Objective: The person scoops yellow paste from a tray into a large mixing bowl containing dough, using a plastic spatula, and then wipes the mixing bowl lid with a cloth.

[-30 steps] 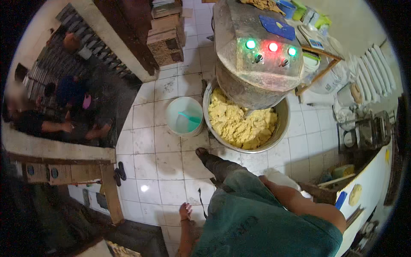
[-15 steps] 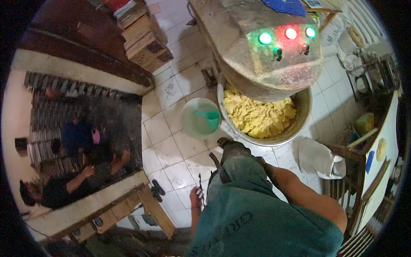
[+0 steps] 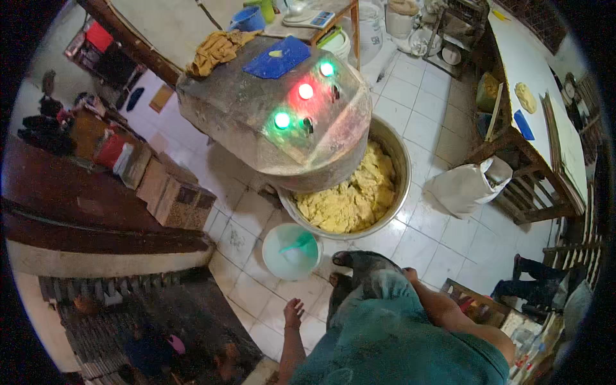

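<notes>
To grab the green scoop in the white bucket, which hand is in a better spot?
Probably the left hand. It looks empty and loosely open, and it appears nearer the white bucket and the green scoop. The right hand, partly hidden, appears farther from them.

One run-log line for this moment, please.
Left hand: empty, fingers apart, near round white bucket | Right hand: beside dark trousers, mostly hidden | Ahead: grey metal machine over round silver bowl of lumpy yellow dough
</notes>
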A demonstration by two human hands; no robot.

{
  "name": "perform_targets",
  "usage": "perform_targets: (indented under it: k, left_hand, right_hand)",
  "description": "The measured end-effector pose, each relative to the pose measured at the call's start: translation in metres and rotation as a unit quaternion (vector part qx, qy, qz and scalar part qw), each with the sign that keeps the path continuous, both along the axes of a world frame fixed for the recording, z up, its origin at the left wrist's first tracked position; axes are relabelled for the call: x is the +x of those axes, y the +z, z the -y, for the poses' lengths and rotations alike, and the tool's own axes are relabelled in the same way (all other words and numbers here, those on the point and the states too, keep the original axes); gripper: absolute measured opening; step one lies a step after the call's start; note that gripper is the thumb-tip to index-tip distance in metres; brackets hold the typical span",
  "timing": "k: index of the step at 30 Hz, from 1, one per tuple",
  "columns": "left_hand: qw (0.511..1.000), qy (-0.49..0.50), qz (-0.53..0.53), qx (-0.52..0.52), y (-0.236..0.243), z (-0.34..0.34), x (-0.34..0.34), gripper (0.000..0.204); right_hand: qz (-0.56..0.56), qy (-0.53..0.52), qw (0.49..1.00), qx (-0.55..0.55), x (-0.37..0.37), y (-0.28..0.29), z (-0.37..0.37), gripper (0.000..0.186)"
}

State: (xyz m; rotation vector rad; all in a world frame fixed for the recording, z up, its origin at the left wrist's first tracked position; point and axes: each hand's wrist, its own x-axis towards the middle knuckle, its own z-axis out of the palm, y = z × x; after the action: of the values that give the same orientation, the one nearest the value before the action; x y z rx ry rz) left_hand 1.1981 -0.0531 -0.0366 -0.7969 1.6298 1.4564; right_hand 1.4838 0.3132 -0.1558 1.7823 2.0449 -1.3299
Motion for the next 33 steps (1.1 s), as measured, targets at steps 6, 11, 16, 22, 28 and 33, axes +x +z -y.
perform_targets:
  k: [6,11,16,22,28,33]
  left_hand:
    - [0.995,-0.014,-0.078,0.053,0.02,-0.037,-0.016,0.04]
    - [0.998,0.055,-0.029,0.016,-0.019,-0.015,0.024,0.033]
    - [0.985,0.171,-0.012,-0.012,-0.015,-0.032,0.105,0.032]
    - [0.951,0.306,0.046,-0.003,-0.006,-0.116,0.155,0.032]
    - [0.938,0.343,0.037,0.008,-0.003,-0.159,0.149,0.033]
    - [0.928,0.368,0.053,0.008,-0.014,-0.162,0.177,0.034]
  right_hand:
    - [-0.283,-0.334,0.88,0.185,-0.09,0.102,-0.098,0.024]
    - [-0.587,-0.174,0.788,0.064,-0.3,0.393,-0.203,0.027]
    - [-0.627,0.352,0.682,0.134,-0.496,0.544,-0.219,0.032]
    - [-0.385,0.437,0.682,0.443,-0.744,0.546,-0.205,0.09]
    - [-0.395,0.448,0.735,0.322,-0.856,0.494,-0.252,0.07]
    - [-0.667,0.12,0.622,-0.392,-0.781,0.577,-0.293,0.029]
